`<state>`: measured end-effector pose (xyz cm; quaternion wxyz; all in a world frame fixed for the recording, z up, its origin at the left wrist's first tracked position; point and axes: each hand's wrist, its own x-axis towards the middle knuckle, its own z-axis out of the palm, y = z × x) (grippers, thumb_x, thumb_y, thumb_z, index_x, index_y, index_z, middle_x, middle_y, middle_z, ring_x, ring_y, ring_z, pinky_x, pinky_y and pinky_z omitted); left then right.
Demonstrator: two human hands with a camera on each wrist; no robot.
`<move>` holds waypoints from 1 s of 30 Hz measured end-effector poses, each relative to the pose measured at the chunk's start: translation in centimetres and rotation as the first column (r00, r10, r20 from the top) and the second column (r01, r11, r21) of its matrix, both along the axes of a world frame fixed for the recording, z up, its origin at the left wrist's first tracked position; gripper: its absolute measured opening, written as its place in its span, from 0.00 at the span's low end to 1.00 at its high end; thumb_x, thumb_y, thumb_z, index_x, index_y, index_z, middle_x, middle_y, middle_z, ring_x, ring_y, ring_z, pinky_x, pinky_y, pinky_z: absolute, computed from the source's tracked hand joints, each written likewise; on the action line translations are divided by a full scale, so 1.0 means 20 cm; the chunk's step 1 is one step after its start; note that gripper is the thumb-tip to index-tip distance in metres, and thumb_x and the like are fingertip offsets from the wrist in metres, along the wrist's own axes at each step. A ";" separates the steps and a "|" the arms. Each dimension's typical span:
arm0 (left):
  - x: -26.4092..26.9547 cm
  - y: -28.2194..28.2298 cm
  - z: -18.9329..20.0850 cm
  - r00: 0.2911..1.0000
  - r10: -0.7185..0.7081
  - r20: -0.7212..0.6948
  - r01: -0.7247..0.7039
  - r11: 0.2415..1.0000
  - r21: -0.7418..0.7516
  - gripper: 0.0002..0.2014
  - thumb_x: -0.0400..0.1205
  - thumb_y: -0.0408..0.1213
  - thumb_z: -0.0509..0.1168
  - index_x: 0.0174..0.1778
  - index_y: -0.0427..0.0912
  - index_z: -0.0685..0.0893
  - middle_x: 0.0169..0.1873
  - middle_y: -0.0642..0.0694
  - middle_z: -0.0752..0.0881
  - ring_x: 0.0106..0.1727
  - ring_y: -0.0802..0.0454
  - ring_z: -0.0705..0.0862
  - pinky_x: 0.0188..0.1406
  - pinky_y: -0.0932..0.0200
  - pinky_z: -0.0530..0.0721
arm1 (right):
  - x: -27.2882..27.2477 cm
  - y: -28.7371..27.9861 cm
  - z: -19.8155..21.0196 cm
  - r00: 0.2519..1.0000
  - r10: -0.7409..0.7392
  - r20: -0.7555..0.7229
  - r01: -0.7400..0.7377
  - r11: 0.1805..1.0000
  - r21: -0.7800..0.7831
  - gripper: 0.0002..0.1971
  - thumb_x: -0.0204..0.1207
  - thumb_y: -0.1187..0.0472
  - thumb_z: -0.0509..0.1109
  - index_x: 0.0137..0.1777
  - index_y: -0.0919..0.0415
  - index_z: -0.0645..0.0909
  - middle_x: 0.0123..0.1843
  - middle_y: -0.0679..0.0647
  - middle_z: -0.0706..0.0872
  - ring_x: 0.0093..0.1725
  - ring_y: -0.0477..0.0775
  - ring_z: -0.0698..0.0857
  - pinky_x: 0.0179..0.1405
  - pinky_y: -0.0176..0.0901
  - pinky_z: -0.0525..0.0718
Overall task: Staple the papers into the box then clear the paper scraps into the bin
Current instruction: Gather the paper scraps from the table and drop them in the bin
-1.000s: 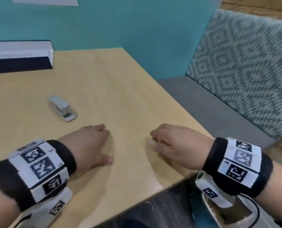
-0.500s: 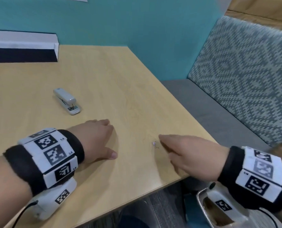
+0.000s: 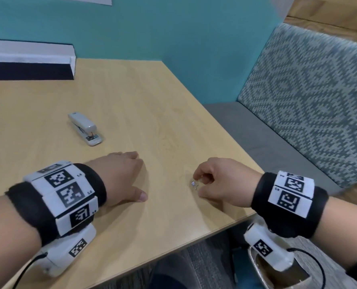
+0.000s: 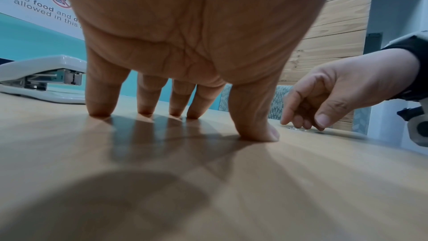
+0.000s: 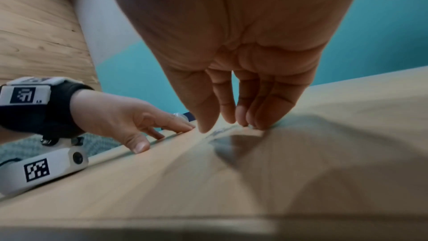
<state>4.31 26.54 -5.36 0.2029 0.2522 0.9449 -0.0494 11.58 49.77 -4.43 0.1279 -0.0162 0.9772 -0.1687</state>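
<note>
A small shiny metal scrap [image 3: 193, 183] lies on the wooden table [image 3: 152, 105] near its front right edge. My right hand [image 3: 198, 184] hovers over it, index finger and thumb bent down on either side, tips at the tabletop. In the left wrist view the scrap [image 4: 294, 128] lies flat between those tips with a gap around it. My left hand [image 3: 131, 174] rests on the table to the left, fingertips [image 4: 98, 111] spread and pressing the wood, holding nothing. The grey stapler [image 3: 85, 129] lies beyond the left hand. No papers are visible.
A white and dark box [image 3: 27, 61] stands against the teal wall at the far left. A patterned bench seat [image 3: 309, 97] runs along the right of the table. Below the table's front right corner is a shiny-rimmed container [image 3: 277, 274], partly hidden by my wrist camera.
My right hand went from lying over the spot, to pointing flat at the scrap, to bending index and thumb down around it. The left hand stayed put. The head view shifted.
</note>
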 end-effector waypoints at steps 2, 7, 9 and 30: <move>0.00 0.00 0.00 1.000 0.001 0.001 -0.001 1.000 0.000 0.41 0.74 0.65 0.64 0.79 0.47 0.64 0.83 0.51 0.57 0.81 0.47 0.63 0.75 0.44 0.70 | -0.02 -0.04 -0.02 1.000 0.028 -0.003 -0.028 0.999 0.015 0.14 0.70 0.55 0.73 0.57 0.50 0.84 0.41 0.44 0.80 0.41 0.47 0.82 0.43 0.42 0.84; 0.01 0.00 0.01 1.000 0.006 0.007 -0.006 1.000 0.004 0.42 0.75 0.64 0.65 0.80 0.47 0.63 0.84 0.51 0.55 0.81 0.47 0.62 0.76 0.44 0.70 | -0.08 -0.05 -0.04 0.993 0.120 -0.016 -0.119 0.991 0.066 0.09 0.75 0.60 0.69 0.53 0.51 0.84 0.42 0.42 0.79 0.41 0.43 0.79 0.41 0.38 0.80; 0.01 0.00 0.01 1.000 0.005 0.007 -0.005 1.000 0.008 0.42 0.75 0.64 0.65 0.80 0.47 0.62 0.84 0.51 0.55 0.82 0.47 0.61 0.76 0.45 0.69 | -0.08 -0.05 -0.04 0.990 0.142 -0.017 -0.139 0.985 0.098 0.04 0.77 0.60 0.68 0.49 0.52 0.83 0.43 0.43 0.80 0.41 0.45 0.80 0.40 0.40 0.80; 0.01 0.00 0.01 1.000 -0.008 0.003 0.008 1.000 -0.013 0.43 0.75 0.65 0.64 0.82 0.46 0.60 0.85 0.50 0.51 0.83 0.46 0.59 0.78 0.45 0.68 | -0.08 -0.05 -0.03 1.000 0.017 0.024 -0.018 0.999 0.051 0.11 0.71 0.52 0.76 0.49 0.52 0.80 0.39 0.44 0.81 0.36 0.45 0.79 0.32 0.39 0.73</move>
